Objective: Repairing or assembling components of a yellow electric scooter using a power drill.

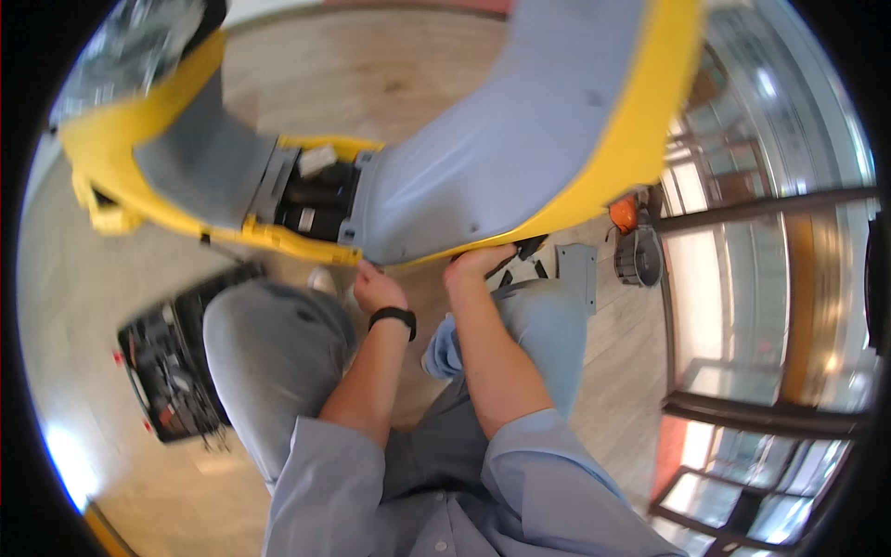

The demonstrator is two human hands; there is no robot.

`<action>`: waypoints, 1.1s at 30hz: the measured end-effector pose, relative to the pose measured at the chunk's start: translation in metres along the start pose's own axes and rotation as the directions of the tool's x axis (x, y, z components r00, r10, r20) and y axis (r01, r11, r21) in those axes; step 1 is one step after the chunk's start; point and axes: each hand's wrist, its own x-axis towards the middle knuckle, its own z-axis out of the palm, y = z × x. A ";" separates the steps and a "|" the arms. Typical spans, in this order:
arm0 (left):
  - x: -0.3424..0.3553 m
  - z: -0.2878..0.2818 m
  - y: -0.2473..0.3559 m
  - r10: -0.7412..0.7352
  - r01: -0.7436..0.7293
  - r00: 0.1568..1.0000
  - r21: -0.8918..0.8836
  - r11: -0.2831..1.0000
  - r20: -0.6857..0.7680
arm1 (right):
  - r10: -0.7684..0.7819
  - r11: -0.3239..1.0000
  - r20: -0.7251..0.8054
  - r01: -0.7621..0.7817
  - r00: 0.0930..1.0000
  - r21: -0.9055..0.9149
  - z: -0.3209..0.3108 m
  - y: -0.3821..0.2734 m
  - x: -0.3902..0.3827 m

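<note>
A scooter with a yellow body (617, 121) and grey inner panels (483, 158) stands across the space in front of me. In its floor, between two grey panels, an uncovered compartment (320, 190) shows dark parts and a small white piece. My left hand (379, 290), with a black band on its wrist, is closed with its fingertips at the near edge where the yellow trim meets the grey panel. Further right, my right hand (478, 264) curls against the underside of the yellow side panel (548, 218); some fingers are hidden. A black part (531, 247) lies just past its fingertips.
An open black tool case (172, 371) lies on the floor at left. Beyond my right knee are a flat grey panel (577, 274), a grey bucket (639, 258) and an orange object (623, 214). Glass doors with dark frames (766, 413) line the right side.
</note>
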 end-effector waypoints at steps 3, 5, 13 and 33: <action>-0.019 0.021 0.047 0.241 -0.232 0.954 -0.070 0.970 0.176 | 0.031 0.997 0.010 -0.032 0.999 0.065 -0.002 -0.010 0.009; -0.038 0.035 0.074 0.367 -0.342 0.882 -0.135 0.930 0.295 | 0.166 0.983 -0.050 -0.169 0.985 -0.071 0.001 -0.027 -0.001; -0.107 0.068 0.155 0.716 -0.999 0.025 -0.010 0.044 0.698 | 0.169 0.979 0.223 -0.190 0.960 0.077 0.012 -0.126 0.005; -0.086 0.070 0.166 0.514 -0.873 -0.014 -0.261 0.411 0.858 | 0.347 0.835 0.370 -0.464 0.862 0.297 0.019 -0.153 -0.014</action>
